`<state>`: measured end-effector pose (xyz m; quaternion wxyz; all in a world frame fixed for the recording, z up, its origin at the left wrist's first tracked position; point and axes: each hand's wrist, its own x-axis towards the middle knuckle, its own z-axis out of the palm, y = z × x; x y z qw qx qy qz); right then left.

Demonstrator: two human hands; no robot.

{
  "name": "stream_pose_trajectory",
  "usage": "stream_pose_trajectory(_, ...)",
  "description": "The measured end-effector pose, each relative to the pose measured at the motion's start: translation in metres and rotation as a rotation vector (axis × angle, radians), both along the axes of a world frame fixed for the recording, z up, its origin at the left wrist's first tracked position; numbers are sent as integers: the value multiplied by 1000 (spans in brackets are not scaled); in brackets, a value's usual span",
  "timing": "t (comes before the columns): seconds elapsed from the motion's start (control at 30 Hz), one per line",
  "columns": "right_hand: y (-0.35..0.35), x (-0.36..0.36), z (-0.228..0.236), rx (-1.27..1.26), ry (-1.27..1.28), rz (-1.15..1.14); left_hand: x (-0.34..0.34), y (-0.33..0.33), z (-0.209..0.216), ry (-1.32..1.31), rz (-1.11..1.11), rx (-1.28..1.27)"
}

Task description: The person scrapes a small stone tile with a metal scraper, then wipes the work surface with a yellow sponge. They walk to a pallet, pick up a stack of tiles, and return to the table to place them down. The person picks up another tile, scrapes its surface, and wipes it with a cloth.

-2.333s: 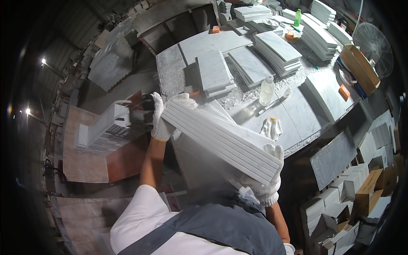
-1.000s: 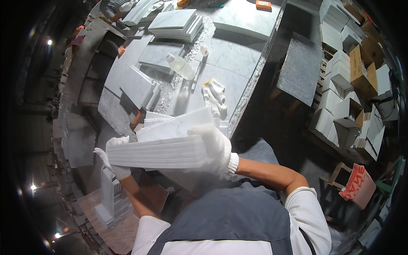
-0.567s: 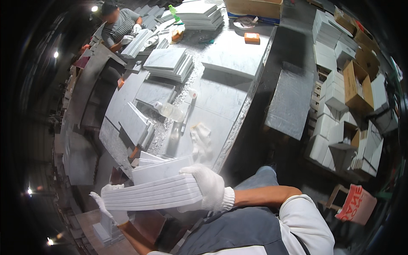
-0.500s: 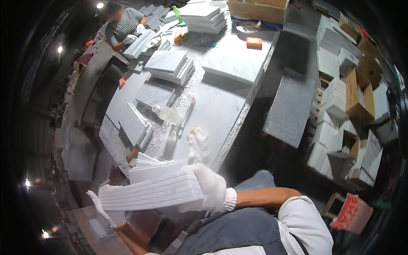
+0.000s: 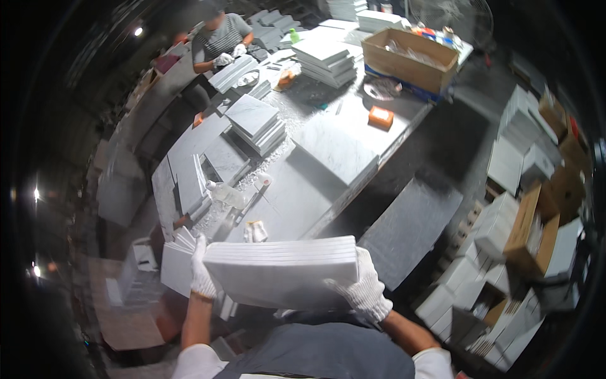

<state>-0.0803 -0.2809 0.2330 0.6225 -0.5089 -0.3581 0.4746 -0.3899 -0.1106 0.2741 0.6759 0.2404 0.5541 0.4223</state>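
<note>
A stack of several white marble tiles (image 5: 281, 275) is held on edge in front of my body, their long edges uppermost. My left hand (image 5: 203, 273), in a white knit glove, grips its left end. At the right end my right hand (image 5: 366, 289), gloved the same way, presses round the side with its thumb on the near face. More marble tiles (image 5: 178, 256) lean just beyond my left hand. On the table behind the held stack lies a white glove (image 5: 255, 232), and a clear plastic bottle (image 5: 226, 194) lies on its side farther off.
The worktable (image 5: 309, 205) carries tile stacks (image 5: 255, 123), a large slab (image 5: 338, 144), an orange box (image 5: 380, 117) and a cardboard box (image 5: 409, 57). A co-worker (image 5: 221, 41) handles tiles at the far left. A grey bench (image 5: 413, 230) and white boxes (image 5: 495, 218) stand at right.
The held tile stack has swung right and been turned, from lying tilted at the left to standing level before me. Both hands have moved right with it, and my view has turned.
</note>
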Motion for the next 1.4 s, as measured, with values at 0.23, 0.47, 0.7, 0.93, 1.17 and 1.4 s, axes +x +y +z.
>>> stream_pose_trajectory(0.23, -12, 65, -30, -411, 9, -190, 102, 61, -55, -135, -290, -160)
stream_pose_trajectory(0.47, 24, 97, -59, -355, 261, -378, 185, 162, -121, -23, -441, -257)
stream_pose_trajectory(0.7, 112, 125, -107, -437, 429, -553, 292, 268, -110, 120, -740, -200)
stream_pose_trajectory(0.93, 202, 136, -148, -984, 353, -618, 372, 371, -116, 429, -992, 37)
stream_pose_trajectory(1.17, 240, 139, -199, -933, 380, -732, 388, 425, -152, 502, -1050, 163)
stream_pose_trajectory(1.4, 248, 133, -208, -755, 400, -879, 381, 425, -162, 456, -1051, 244)
